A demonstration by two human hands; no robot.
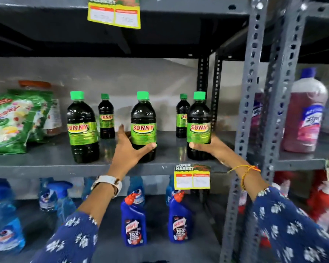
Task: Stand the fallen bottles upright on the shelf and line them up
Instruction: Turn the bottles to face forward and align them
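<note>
Three large dark bottles with green caps and green SUNNY labels stand upright along the front of the grey shelf (51, 165): a left bottle (82, 128), a middle bottle (143, 118) and a right bottle (198, 122). Behind them stand two smaller bottles of the same kind, one at the back left (106, 116), one at the back right (181, 116). My left hand (127, 149) wraps the lower part of the middle bottle, thumb across its front. My right hand (213, 148) grips the base of the right bottle.
A green detergent bag (13, 120) lies at the shelf's left end. A perforated grey upright (251, 92) bounds the shelf on the right; beyond it stands a big pink bottle (304, 114). Blue spray and toilet cleaner bottles (133, 221) fill the shelf below. A price tag (192, 177) hangs on the shelf edge.
</note>
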